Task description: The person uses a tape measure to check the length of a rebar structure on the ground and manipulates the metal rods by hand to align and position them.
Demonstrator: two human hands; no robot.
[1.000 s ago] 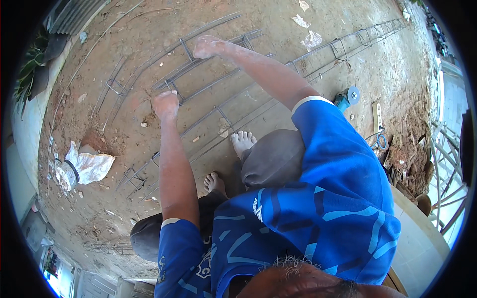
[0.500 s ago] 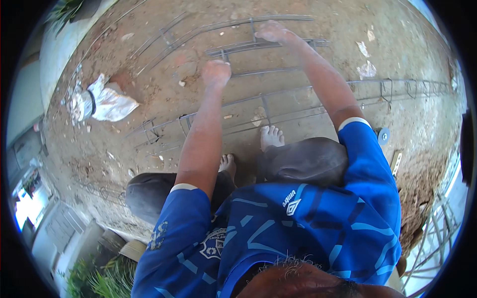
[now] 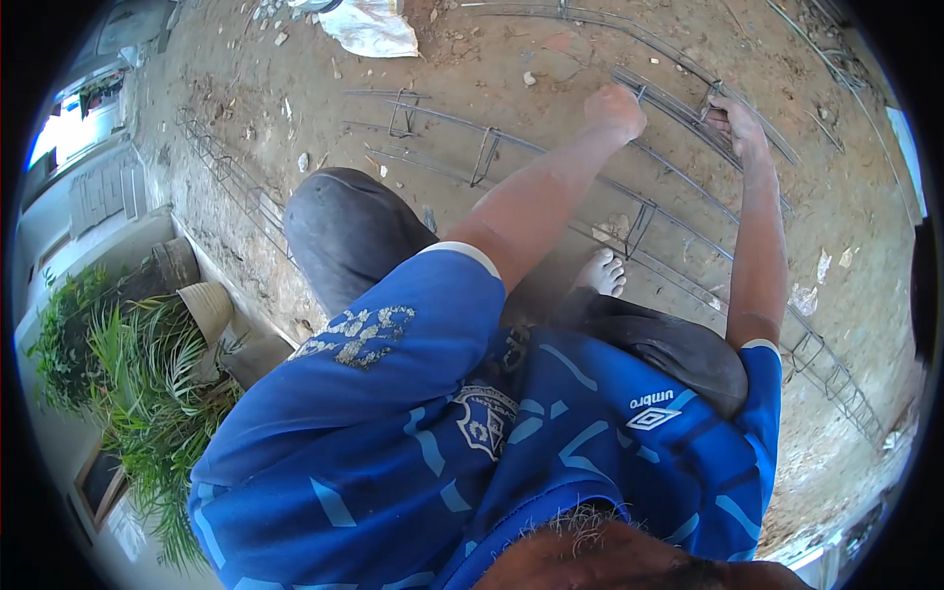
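And the view swings round: at the left, leafy potted plants (image 3: 162,364) fill a big patch, well off the near side of the long steel cage (image 3: 644,221), more of them showing than half a second ago. Next along, a small lattice cage (image 3: 231,177) lies on the dirt past the long cage's left end. Over on the far side of the long cage, the white sack (image 3: 369,28) has slid up to the rim of the view; the grinder's disc has dropped out of sight.

Now the left hand (image 3: 616,111), beyond the long cage: tight fist, its grip closed on a cross-tie at the left end of the bar bundle (image 3: 675,110). That bundle, too, lies on the long cage's far side, slanting down to the right. Right hand (image 3: 736,126), same side: fingers now half-curled by the outer tie, less clenched than before; whether that grip holds steel, I can't tell.

So what does it mean? The viewpoint has turned, but both hands keep to the same spots, so the work, I'd judge, has barely advanced.
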